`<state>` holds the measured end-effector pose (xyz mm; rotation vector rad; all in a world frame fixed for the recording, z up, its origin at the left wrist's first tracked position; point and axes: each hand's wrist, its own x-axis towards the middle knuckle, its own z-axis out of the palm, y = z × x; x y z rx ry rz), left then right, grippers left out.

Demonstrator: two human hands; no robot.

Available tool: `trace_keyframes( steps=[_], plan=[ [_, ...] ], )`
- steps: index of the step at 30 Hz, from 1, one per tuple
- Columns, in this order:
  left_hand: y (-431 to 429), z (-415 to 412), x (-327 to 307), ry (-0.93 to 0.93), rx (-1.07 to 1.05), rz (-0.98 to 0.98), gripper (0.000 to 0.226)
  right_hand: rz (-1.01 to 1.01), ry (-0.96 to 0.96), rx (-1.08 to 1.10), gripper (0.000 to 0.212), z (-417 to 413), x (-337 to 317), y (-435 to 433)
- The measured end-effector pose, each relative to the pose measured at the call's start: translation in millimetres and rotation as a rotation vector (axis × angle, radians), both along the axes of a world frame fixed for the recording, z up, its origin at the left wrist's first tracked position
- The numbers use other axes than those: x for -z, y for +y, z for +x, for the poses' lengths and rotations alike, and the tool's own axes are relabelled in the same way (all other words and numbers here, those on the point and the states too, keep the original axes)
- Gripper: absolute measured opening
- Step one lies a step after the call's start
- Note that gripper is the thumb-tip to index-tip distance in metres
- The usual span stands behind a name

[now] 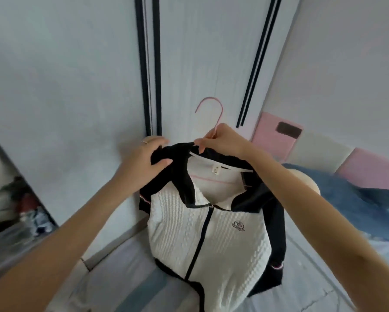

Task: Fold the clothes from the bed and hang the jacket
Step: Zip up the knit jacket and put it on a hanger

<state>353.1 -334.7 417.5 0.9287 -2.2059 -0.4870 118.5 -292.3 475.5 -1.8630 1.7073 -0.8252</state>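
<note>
A white knitted jacket (211,239) with black collar, black sleeves and a dark front zip hangs on a pink hanger (211,109) in front of me. My left hand (144,158) grips the black collar at the jacket's left shoulder. My right hand (220,140) pinches the neck of the hanger just below its hook, at the top of the collar. The hook points up and to the left, free of any rail. Part of the hanger's pink bar shows inside the open collar.
White wardrobe doors (76,86) with dark vertical strips stand right behind the jacket. A blue garment (346,194) lies on the bed at right, by pink and cream headboard panels (276,136). An open section with clothes (15,210) is at lower left.
</note>
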Motion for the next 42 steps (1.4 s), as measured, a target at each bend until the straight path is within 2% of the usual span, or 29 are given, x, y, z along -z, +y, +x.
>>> trace_keyframes(
  steps=[3, 7, 8, 11, 13, 14, 16, 17, 19, 21, 24, 28, 35, 42],
  plan=[
    [-7, -26, -14, -0.024, -0.05, 0.012, 0.054, -0.052, 0.003, -0.194, 0.043, 10, -26, -26],
    [-15, -47, -41, 0.033, -0.193, -0.06, 0.033, -0.126, -0.068, -0.363, 0.056, 14, -49, -54],
    [-18, -48, -48, 0.043, -0.22, -0.081, 0.026, -0.143, -0.096, -0.397, 0.052, 12, -52, -62],
    [-25, -49, -74, 0.065, -0.344, -0.127, 0.014, -0.114, -0.238, -0.577, 0.02, 3, -71, -87],
    [-23, -52, -89, 0.031, -0.509, -0.194, 0.017, -0.075, -0.311, -0.673, 0.02, -3, -81, -102],
    [-21, -51, -96, 0.021, -0.573, -0.213, 0.018, -0.073, -0.349, -0.652, 0.022, -3, -86, -111],
    [-18, -49, -108, 0.048, -0.633, -0.224, 0.02, -0.115, -0.439, -0.452, 0.024, -3, -90, -143],
    [-18, -48, -113, 0.064, -0.657, -0.213, 0.017, -0.156, -0.425, -0.331, 0.021, -3, -91, -164],
    [-17, -44, -122, 0.072, -0.708, -0.19, 0.005, -0.175, -0.281, -0.157, 0.028, -2, -95, -203],
    [-13, -42, -126, 0.051, -0.769, -0.168, 0.002, -0.132, -0.117, -0.101, 0.041, 4, -101, -232],
    [-5, -34, -130, 0.007, -0.83, -0.169, 0.004, -0.159, 0.029, -0.063, 0.043, 21, -106, -258],
    [6, -19, -132, 0.001, -0.89, -0.187, 0.007, -0.303, 0.036, 0.011, 0.037, 36, -101, -271],
    [25, -15, -137, -0.037, -0.944, -0.223, 0.002, -0.31, 0.124, -0.041, 0.041, 20, -101, -261],
    [23, -33, -133, -0.045, -0.846, -0.285, 0.004, -0.366, 0.147, -0.147, 0.016, -29, -98, -207]
  ],
)
